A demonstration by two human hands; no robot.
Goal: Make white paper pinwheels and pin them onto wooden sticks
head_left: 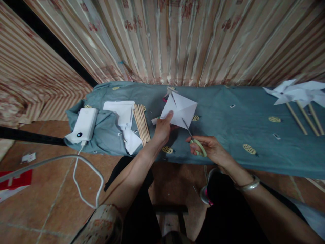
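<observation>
My left hand (pixel 164 128) pinches a square sheet of white paper (pixel 186 105) by its near left side, thumb on top. A slit runs in from the sheet's upper left corner. Scissors with light green handles (pixel 200 148) are in my right hand (pixel 209 147), its fingers in the loops. Their blades reach up to the sheet's near corner and overlap it. Partly hidden behind the paper lies a small object with a pink part (pixel 165 99), too covered to name.
Thin wooden sticks (pixel 141 122) and white paper sheets (pixel 119 113) lie to the left on the blue-green cloth (pixel 218 105). A white power bank (pixel 85 124) with a cable is at the left end. Paper pinwheels on sticks (pixel 302 93) lie far right. A curtain (pixel 177 44) hangs behind.
</observation>
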